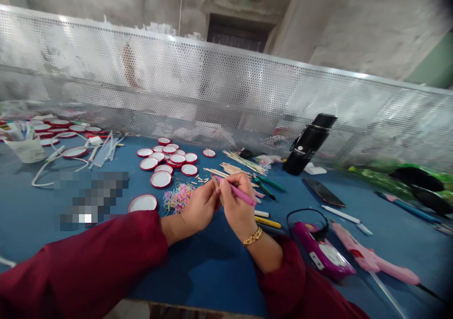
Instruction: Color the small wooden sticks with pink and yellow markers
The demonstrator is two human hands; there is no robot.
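Observation:
My right hand (238, 206) grips a pink marker pen (244, 195) that slants down to the right, its tip end toward my left hand. My left hand (198, 208) is closed, its fingertips pinching a short brown wooden stick (216, 184) that meets the fingers of my right hand. Beside my left hand lies a tangled pile of colourful rubber bands (177, 197). Thin wooden sticks (230, 169) and green-handled pliers (266, 187) lie just beyond my hands. Yellow (268, 222) and white pens rest near my right wrist.
Red-rimmed white lids (161, 179) lie in a group at left centre. A black bottle (309, 144) stands before the perforated metal screen (226, 88). To the right are a phone (323, 191), a purple device (322, 253) and a pink glue gun (375, 260). A white cup (26, 150) holds pens.

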